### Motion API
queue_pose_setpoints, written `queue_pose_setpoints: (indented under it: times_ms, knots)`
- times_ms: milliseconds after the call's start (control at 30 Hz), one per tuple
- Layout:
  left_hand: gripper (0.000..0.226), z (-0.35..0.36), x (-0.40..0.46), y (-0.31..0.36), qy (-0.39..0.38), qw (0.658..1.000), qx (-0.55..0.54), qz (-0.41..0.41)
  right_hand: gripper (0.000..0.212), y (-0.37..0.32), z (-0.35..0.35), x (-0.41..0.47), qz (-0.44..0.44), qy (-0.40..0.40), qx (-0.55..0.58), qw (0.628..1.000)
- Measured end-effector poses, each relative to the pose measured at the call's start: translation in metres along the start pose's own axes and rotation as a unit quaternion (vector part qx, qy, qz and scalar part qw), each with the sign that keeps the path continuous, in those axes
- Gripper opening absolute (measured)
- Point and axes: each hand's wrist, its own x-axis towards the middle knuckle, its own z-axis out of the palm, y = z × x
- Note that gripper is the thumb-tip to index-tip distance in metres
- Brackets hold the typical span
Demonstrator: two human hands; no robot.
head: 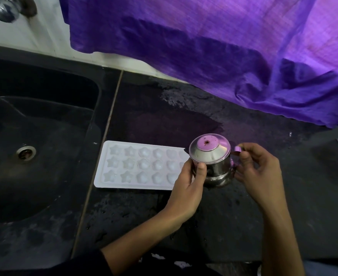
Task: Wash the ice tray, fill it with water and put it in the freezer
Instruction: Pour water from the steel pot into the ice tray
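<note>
Steel pot (213, 162) (lidded) gripped by both hands (186, 188) (257, 172) beside white ice tray (136, 166).

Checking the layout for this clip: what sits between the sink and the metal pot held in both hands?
In the head view, the white ice tray lies flat on the dark counter between the sink and the metal pot, its right end hidden behind the left hand.

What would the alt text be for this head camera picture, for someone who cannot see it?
Two hands hold a small lidded steel pot above a dark counter: the left hand grips its body, the right hand its handle. A white ice tray lies just left of it, beside a black sink.
</note>
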Motion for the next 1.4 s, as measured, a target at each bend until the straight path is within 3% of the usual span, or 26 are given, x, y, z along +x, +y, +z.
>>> queue_pose_setpoints:
  times_ms: [200,500,867,1100,1267,1400]
  knots:
    - [0.040,0.004,-0.007,-0.008,-0.012,1.000,0.010,-0.007,0.025,0.004,-0.003,-0.005,0.001,-0.013,-0.029,0.999]
    - [0.023,0.007,-0.009,-0.011,-0.027,0.998,0.005,-0.053,0.024,0.000,-0.005,-0.007,-0.013,-0.015,-0.085,0.996]
    - [0.026,0.008,-0.013,-0.008,-0.015,0.999,-0.003,-0.051,0.028,-0.004,-0.005,-0.009,-0.018,-0.008,-0.082,0.996]
    - [0.038,0.006,-0.014,-0.008,-0.016,0.999,0.003,-0.037,0.028,-0.003,-0.004,-0.011,-0.016,-0.004,-0.070,0.997]
    - [0.028,0.008,-0.017,-0.006,-0.025,1.000,-0.002,-0.012,0.025,0.002,-0.006,-0.014,-0.009,0.007,-0.038,0.999]
    - [0.047,0.011,-0.021,-0.005,-0.013,1.000,0.000,0.023,0.028,0.005,-0.007,-0.021,-0.003,0.019,-0.019,1.000]
